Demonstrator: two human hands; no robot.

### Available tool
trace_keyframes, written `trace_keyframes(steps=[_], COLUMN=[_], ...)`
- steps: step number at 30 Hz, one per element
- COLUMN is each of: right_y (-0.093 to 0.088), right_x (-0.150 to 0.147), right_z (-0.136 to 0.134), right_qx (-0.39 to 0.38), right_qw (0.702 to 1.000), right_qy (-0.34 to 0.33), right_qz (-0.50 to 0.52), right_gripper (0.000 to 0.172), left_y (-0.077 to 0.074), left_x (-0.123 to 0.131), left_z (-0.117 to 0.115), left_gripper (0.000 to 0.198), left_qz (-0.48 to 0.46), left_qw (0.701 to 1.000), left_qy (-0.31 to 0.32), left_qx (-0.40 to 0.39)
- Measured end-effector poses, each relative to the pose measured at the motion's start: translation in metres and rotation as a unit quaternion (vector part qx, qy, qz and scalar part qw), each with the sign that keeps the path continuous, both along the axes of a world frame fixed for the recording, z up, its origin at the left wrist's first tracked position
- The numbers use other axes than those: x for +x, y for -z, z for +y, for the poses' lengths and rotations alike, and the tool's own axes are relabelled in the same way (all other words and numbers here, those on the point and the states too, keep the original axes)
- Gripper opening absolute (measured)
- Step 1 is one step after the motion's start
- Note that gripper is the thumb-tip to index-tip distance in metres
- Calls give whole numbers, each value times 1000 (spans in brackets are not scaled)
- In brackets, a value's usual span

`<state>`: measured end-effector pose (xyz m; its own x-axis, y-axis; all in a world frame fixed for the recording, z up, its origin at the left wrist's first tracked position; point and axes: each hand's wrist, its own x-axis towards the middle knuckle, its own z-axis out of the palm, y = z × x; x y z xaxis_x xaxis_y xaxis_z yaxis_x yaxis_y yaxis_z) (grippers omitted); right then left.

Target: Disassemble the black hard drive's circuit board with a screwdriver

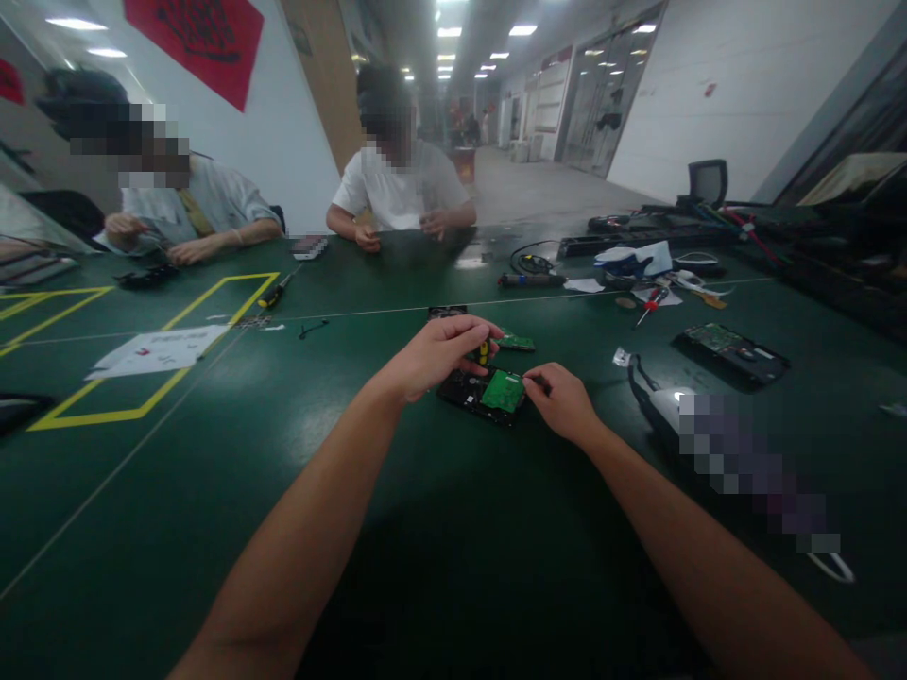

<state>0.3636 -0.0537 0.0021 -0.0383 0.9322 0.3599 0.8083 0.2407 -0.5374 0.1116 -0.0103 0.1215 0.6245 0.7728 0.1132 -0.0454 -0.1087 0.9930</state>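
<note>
1. The left hand (pixel 453 349) had its fingers clamped on a short, upright yellow-and-black handle (pixel 484 351); they wrapped it so closely that only a sliver showed, and I couldn't make out its working end.
2. Beneath those fingers, flat on the dark green desk (pixel 340 316), was a black rectangular drive with a bright green circuit board (pixel 504 390); the fingertips covered part of its far edge.
3. The right hand (pixel 563 401) was at the drive's right-hand corner, thumb and forefinger drawn near each other beside the green board. The rest of its fingers curled out of sight, and I couldn't tell whether they pinched the casing or merely steadied it.
4. Just beyond the left hand, a dark flat object (pixel 446 311) was mostly hidden, and a small loose green board (pixel 519 341) poked out partly covered.
5. Off to the right sat another black drive with a green board (pixel 731 354), well apart from both hands; nearer me, a long grey-and-purple object (pixel 751 458) was blurred into blocks.
6. Across the desk sat two people, their faces obscured.
</note>
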Motion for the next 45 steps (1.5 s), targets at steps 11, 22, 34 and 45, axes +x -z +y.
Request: trace_keyframes(steps=[11,22,34,45], right_y=[-1,-2,2,0], right_x=[0,0,2,1], right_z=[0,-1,0,0], right_qx=[-3,-8,-1,-8], right_qw=[1000,1000,1000,1000], right_qy=[-4,-3,-7,-8], right_qz=[-5,-9,-3,-4], right_gripper=[19,20,19,20], left_y=[-3,-4,-4,-3], left_x=[0,0,1,1], left_z=[-2,-1,-3,-2], left_gripper=[24,23,23,25], left_qz=[-22,-22,-22,-23], left_qw=[999,999,999,999], left_qy=[-9,-14,-18,-23], left_qx=[-35,-34,-36,-35])
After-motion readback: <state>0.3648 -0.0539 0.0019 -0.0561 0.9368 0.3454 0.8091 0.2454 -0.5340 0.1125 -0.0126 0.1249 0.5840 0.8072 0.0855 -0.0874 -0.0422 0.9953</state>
